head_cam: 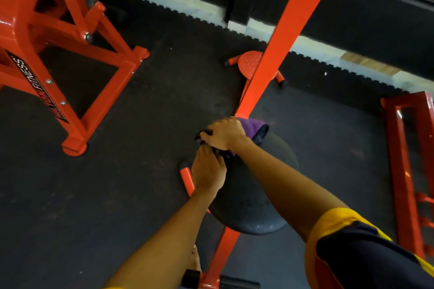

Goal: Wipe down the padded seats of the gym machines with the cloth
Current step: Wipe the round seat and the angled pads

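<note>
The purple cloth [254, 129] lies bunched on the 12 o'clock edge of the round black padded seat [256, 197], mostly under the right hand [225, 134], whose fingers curl down over it and grip its darker end. The left hand [207, 171] sits on the seat's 10 o'clock edge just below the right hand, its fingertips reaching the cloth's near fold, though I cannot tell whether they pinch it. From the seat an orange beam [284, 37] rises toward 1 o'clock past an orange studded disc [249, 63], a short orange handle [186, 178] juts out at 9 o'clock, and an orange machine frame [47, 54] stands on the dark rubber floor [141, 148] at 10 o'clock.
</note>
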A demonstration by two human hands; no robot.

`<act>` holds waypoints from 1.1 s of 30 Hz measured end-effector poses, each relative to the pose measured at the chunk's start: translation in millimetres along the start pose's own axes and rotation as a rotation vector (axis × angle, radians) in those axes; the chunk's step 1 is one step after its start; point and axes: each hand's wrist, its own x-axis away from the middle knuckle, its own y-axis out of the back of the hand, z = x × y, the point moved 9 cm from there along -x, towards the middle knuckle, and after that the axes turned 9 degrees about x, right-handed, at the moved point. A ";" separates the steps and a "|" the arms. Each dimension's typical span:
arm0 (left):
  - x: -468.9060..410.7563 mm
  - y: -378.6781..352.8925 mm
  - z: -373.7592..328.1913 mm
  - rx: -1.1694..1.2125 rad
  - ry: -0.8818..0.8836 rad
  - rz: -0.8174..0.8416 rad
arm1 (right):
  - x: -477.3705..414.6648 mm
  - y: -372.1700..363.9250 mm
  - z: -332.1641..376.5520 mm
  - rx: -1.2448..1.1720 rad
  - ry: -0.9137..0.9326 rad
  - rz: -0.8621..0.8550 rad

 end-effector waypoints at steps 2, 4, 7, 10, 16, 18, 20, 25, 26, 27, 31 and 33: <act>2.6 1.6 -1.6 0.013 -0.021 -0.018 | 6.6 2.7 -0.3 -0.013 0.026 -0.033; 7.3 2.6 -5.3 0.024 -0.079 -0.036 | 9.4 -6.2 -39.4 -0.083 -0.156 -0.017; 6.8 2.9 -2.2 -0.003 -0.086 -0.041 | 37.5 -32.2 -120.4 -0.268 -0.621 0.096; -2.0 -0.2 -4.9 -0.038 -0.149 -0.048 | 75.8 -51.1 -156.4 -0.402 -0.917 0.085; -18.4 -14.6 -42.2 -0.256 -0.472 0.045 | 87.6 -39.7 -96.5 -0.308 -0.669 -0.150; -19.9 -27.4 -52.4 -0.285 -0.536 0.090 | 102.1 -44.8 -87.0 -0.312 -0.524 -0.175; -19.2 -37.3 -57.5 -0.300 -0.570 0.109 | 124.8 -56.0 -105.2 -0.309 -0.540 -0.181; -19.5 -46.2 -59.1 -0.337 -0.604 0.118 | 146.9 -71.4 -154.2 -0.454 -0.923 -0.013; -20.2 -47.7 -59.4 -0.349 -0.607 0.128 | 145.4 -69.6 -144.8 -0.442 -0.921 -0.019; -19.1 -50.2 -60.1 -0.364 -0.608 0.140 | 148.2 -69.1 -131.2 -0.436 -0.895 -0.039; -13.9 -54.0 -58.0 -0.397 -0.590 0.180 | 202.0 -62.2 -65.0 -0.413 -0.712 -0.174; -6.5 -55.0 -57.8 -0.415 -0.598 0.179 | 240.0 -68.5 -51.6 -0.379 -0.687 -0.181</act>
